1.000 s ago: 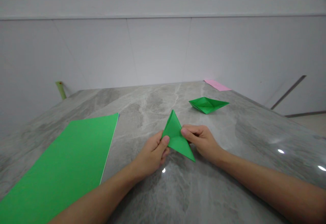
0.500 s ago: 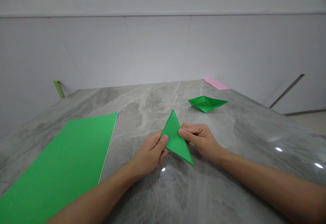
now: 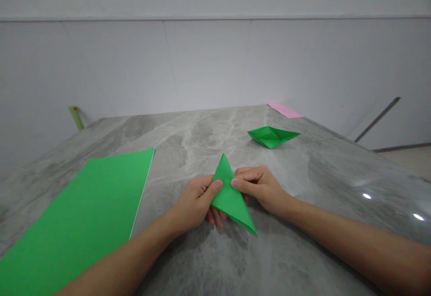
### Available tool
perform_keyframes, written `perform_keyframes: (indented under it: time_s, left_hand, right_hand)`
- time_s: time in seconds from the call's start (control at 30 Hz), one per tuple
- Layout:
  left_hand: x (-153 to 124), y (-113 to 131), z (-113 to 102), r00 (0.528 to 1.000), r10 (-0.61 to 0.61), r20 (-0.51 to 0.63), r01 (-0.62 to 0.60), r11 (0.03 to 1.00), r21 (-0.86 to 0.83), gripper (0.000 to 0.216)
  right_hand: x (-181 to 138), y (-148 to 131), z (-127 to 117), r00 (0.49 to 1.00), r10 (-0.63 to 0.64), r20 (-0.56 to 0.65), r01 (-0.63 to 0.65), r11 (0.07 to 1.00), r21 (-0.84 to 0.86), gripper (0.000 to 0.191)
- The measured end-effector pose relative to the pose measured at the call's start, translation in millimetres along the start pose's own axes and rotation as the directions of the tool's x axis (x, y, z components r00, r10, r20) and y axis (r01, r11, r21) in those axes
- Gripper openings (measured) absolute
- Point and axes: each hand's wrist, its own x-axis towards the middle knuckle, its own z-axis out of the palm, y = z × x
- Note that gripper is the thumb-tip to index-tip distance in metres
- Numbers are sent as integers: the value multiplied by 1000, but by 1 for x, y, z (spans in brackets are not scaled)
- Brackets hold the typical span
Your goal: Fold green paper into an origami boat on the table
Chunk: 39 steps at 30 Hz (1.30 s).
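Observation:
Between my hands is a folded piece of green paper (image 3: 229,199), triangular, with one point facing away and another toward the lower right. My left hand (image 3: 197,199) pinches its left side, thumb on top and fingers underneath. On the right side, my right hand (image 3: 261,187) grips it the same way, with the thumb pressed on the upper face. Most of the fingertips below the paper are hidden. A finished-looking green paper boat (image 3: 273,137) rests on the table beyond my right hand.
A stack of green paper sheets (image 3: 90,210) lies on the grey marbled table (image 3: 188,130) at the left, partly under my left forearm. Pink paper (image 3: 285,110) is at the far right corner by the white wall (image 3: 208,62). A light green object (image 3: 76,117) stands beyond the left edge.
The folded paper has come slightly nearer and looks narrower and flatter. My left fingers now show beneath its lower edge, and my right thumb has shifted a little left and down.

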Motion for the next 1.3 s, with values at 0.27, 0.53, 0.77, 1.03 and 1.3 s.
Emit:
perform_keyframes:
  time_s: [0.27, 0.53, 0.77, 1.03, 1.3]
  left_hand:
    - [0, -1, -1, 997, -57, 43, 57, 998, 4, 47]
    - [2, 1, 3, 998, -60, -1, 60, 998, -21, 43]
    - [-2, 2, 2, 975, -160, 157, 157, 987, 32, 52]
    - [3, -3, -2, 999, 11, 47, -16, 993, 116, 44]
    - [-1, 0, 0, 994, -61, 86, 49, 990, 133, 38]
  right_hand:
    - [2, -1, 0, 999, 37, -3, -36, 999, 12, 45]
    - [1, 0, 1, 998, 46, -32, -47, 999, -21, 47]
    - [0, 3, 3, 999, 10, -34, -12, 999, -42, 53]
    - [-1, 6, 1, 999, 52, 14, -52, 999, -10, 50]
    - [0, 8, 0, 999, 10, -47, -14, 997, -81, 48]
